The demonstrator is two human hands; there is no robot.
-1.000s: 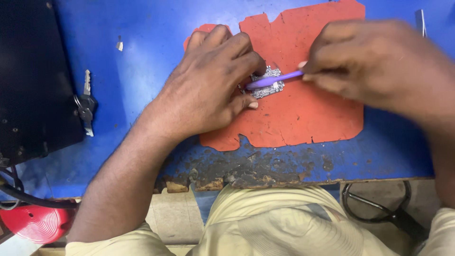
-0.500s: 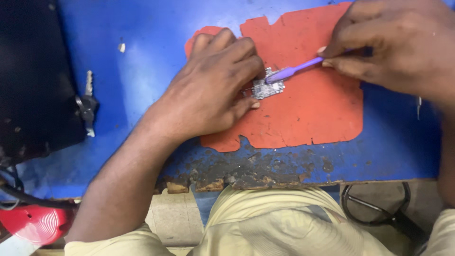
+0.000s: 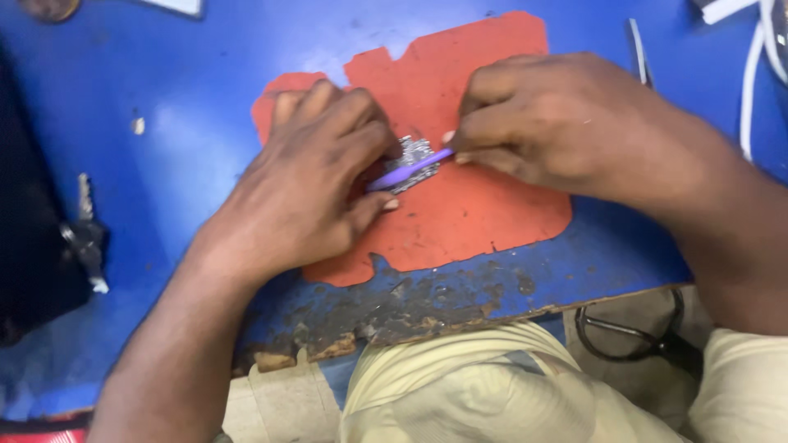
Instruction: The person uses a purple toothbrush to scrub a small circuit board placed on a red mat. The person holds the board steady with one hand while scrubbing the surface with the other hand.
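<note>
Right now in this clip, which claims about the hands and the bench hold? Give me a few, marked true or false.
1. The right hand pinches a purple brush. True.
2. The left hand rests flat on bare blue bench, away from the mat. False: it steadies the small circuit board on the orange mat.
3. The brush head lies across the board. True.
4. The bench front edge is smooth and freshly painted. False: its paint is chipped and worn.
</note>
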